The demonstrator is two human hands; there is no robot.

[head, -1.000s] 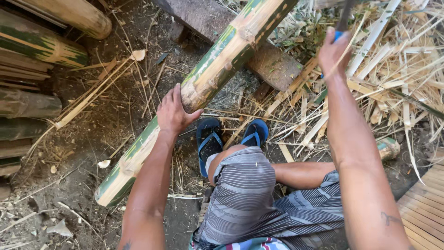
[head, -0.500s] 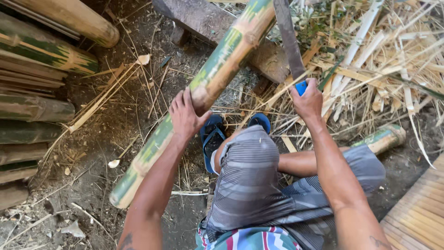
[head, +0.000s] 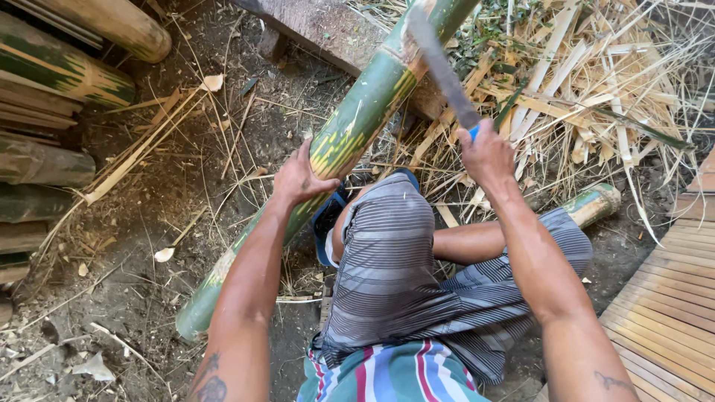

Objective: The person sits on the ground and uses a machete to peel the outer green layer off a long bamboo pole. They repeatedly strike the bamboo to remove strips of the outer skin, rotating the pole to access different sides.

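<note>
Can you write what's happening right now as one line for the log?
left hand: steadies green bamboo pole | right hand: grips blade, edge at pole | pole: leans on wooden block

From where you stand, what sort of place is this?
Probably an outdoor bamboo-working spot: bare dirt ground, stacked bamboo poles and a heap of split strips. The left hand steadies a green pole; the right hand grips a blade.

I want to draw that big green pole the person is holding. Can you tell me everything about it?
The bamboo pole is long, thick and round, green with yellow streaks and a pale ring at a joint near the top. It lies slanted, its lower cut end on the dirt ground, its upper part across a wooden block. The left hand presses on its middle. The blade, held in the right hand, meets it near the joint.
</note>
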